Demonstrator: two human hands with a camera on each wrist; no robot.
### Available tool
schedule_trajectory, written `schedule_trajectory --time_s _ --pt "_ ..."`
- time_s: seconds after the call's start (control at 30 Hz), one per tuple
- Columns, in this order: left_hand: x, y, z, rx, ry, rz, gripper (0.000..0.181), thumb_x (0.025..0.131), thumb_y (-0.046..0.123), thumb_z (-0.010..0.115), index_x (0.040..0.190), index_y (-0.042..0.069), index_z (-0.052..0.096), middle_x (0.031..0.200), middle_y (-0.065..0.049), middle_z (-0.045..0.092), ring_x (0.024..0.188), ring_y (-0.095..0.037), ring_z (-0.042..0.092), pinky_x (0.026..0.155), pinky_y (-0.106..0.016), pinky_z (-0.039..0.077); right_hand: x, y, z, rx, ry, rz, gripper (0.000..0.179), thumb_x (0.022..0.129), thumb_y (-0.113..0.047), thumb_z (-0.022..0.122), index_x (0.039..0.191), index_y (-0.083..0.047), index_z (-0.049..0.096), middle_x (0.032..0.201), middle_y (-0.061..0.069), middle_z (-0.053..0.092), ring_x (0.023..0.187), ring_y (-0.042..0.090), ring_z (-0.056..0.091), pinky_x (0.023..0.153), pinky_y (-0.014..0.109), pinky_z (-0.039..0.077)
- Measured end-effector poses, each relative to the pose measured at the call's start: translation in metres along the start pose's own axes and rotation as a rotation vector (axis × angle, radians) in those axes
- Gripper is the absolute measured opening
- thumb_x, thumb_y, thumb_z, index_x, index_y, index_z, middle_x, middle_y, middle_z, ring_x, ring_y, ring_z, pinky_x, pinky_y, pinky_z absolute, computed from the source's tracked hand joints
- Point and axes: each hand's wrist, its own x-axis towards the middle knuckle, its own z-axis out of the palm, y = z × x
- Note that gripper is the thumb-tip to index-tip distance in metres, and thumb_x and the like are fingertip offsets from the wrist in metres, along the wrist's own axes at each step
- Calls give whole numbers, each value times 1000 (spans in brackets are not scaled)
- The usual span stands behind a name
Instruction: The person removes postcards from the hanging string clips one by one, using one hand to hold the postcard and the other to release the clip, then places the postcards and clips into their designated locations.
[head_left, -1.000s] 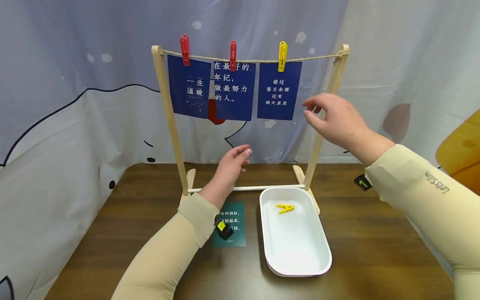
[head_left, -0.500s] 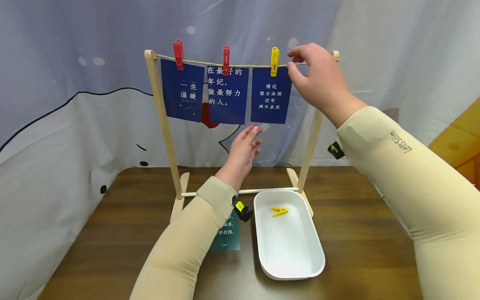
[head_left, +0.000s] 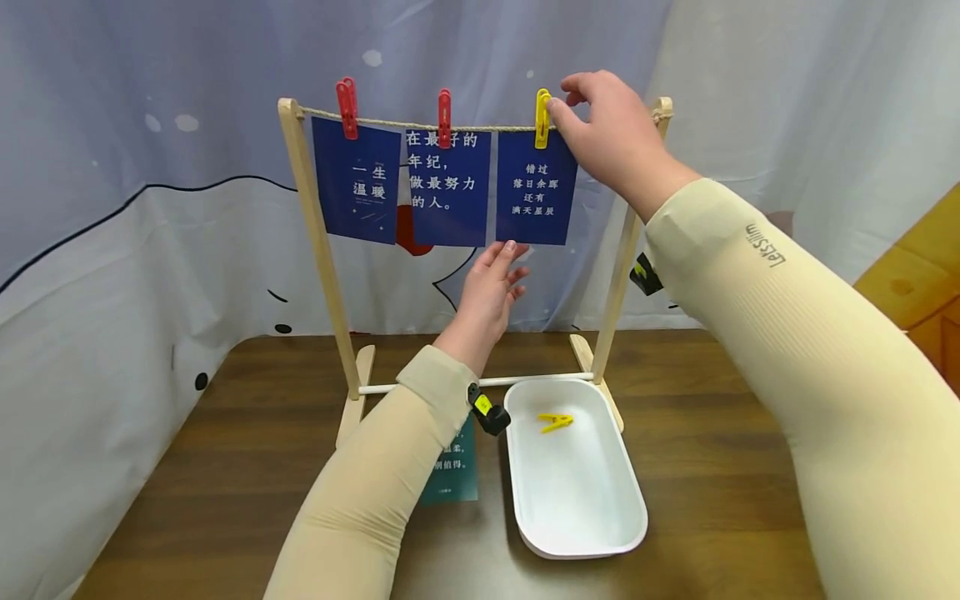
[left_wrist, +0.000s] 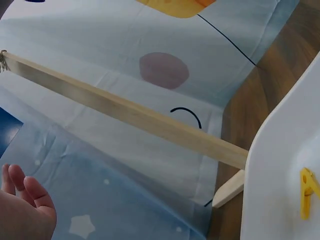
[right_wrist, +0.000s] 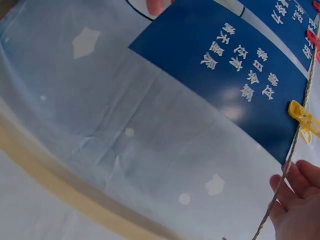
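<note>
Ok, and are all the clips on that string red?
No, the left clip and the middle clip are red, but the right clip, the one nearest the right hand, is yellow.

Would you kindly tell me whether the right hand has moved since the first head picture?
Yes: against the twine in the head view, the right hand has risen and shifted left, to beside the yellow clothespin clipped there.
</note>
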Motion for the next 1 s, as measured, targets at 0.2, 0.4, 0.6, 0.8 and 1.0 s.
schedule_trajectory --time_s 0.2,0.4,0.6,0.8,1.0 --pt "0 1 5 -10 31 -1 17 101 31 57 98 15 64 123 -7 67 71 -10 52 64 -25 42 8 -9 3 40 -48 22 59 103 -52 34 152 -20 40 152 -3 42 137 15 40 113 31 30" --pt "2 -1 11 -36 47 8 19 101 29 58 88 17 63 114 -7 69 66 -8 48 58 -22 40 9 -12 1 78 -70 39 54 104 -49 34 150 -23 43 149 -5 46 135 13 42 113 30 31" --pt "1 -2 9 -45 40 7 21 101 26 58 83 17 61 98 4 70 66 -8 48 57 -22 38 9 -12 1 123 -85 39 52 105 -48 36 149 -22 45 144 -4 51 130 13 47 110 29 35" --pt "1 -2 9 -46 42 3 19 101 26 58 86 17 62 99 3 71 67 -9 50 58 -23 40 11 -11 0 225 -88 51 50 104 -46 43 146 -19 50 139 -1 56 124 13 51 106 27 39" --pt "1 -1 9 -44 50 7 17 101 27 58 88 17 64 101 1 71 68 -9 49 60 -24 39 12 -9 -1 426 -65 98 42 101 -41 54 138 -22 59 135 -3 60 123 12 53 108 29 38"
